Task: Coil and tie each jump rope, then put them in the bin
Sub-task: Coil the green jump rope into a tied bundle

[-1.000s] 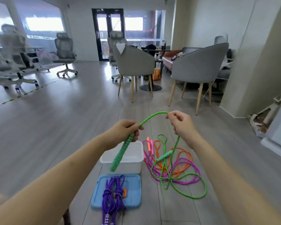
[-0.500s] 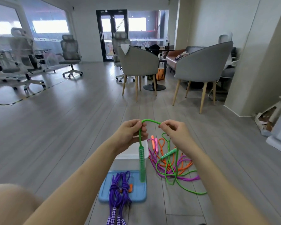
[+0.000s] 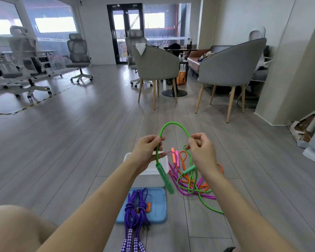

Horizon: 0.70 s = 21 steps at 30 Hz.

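Both hands raised above the floor, a short arch of green jump rope [image 3: 173,124] spanning between them. Left hand [image 3: 147,151] curled round the cord just above one green handle [image 3: 164,177], thumb and fingers pinching it; handle hanging straight down from the grip, in front of the white bin [image 3: 149,174]. Right hand [image 3: 201,151] pinching the other end of the arch between thumb and fingertips, remaining fingers curled. Rest of the green cord dropping from the right hand to the floor, looping loosely over the pile, one strand trailing out toward the near right; second green handle [image 3: 188,169] lying on that pile, partly behind the right wrist. Orange rope [image 3: 183,157] and magenta rope [image 3: 205,194] uncoiled and tangled together on the wooden floor [image 3: 62,142], just right of the bin, their handles lying side by side at the far edge of the heap. White bin standing on the floor, largely hidden by the left wrist; contents not visible. Blue lid [image 3: 158,206] flat on the floor, touching or just beside the bin's near side; which cannot be told. Purple rope [image 3: 135,211] coiled and knotted, lying across the lid's left part, its chequered handles extending off the near edge. Small orange item on the lid beside the knot, too small to identify. Two grey armchairs [image 3: 231,66] on wooden legs well beyond; office chairs [image 3: 78,51] at the far left.
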Each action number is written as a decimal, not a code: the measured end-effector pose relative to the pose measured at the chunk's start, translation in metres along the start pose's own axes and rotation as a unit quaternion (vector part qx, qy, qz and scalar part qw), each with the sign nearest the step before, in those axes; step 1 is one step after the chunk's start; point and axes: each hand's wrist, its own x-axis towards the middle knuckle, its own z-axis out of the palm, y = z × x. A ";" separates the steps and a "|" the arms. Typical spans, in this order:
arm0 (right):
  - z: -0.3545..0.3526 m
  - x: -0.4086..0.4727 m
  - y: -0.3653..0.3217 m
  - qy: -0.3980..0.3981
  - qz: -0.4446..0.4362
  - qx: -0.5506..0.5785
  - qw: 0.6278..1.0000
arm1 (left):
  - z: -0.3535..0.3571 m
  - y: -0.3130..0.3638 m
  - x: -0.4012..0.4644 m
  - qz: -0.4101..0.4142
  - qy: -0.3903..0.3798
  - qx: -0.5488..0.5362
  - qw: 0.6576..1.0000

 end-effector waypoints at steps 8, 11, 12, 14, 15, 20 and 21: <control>0.023 -0.019 0.009 -0.018 -0.033 -0.008 0.999 | 0.020 -0.011 -0.002 0.007 -0.022 0.060 0.998; 0.025 -0.024 0.005 0.008 -0.025 0.010 1.000 | 0.023 -0.016 -0.001 0.006 -0.024 0.057 0.998; 0.025 -0.024 0.005 0.015 -0.018 0.020 1.000 | 0.023 -0.018 -0.001 0.004 -0.024 0.053 0.998; 0.026 -0.023 0.007 0.017 -0.007 0.032 0.999 | 0.024 -0.020 0.000 0.001 -0.031 0.038 0.999; 0.026 -0.023 0.008 0.011 -0.005 0.033 0.999 | 0.025 -0.020 0.000 0.000 -0.038 0.030 0.999; 0.027 -0.024 0.009 -0.060 0.005 0.043 0.997 | 0.024 -0.023 0.000 -0.006 -0.052 0.002 0.999; 0.027 -0.023 0.009 -0.076 0.009 0.040 0.996 | 0.024 -0.025 -0.001 0.000 -0.045 -0.002 0.999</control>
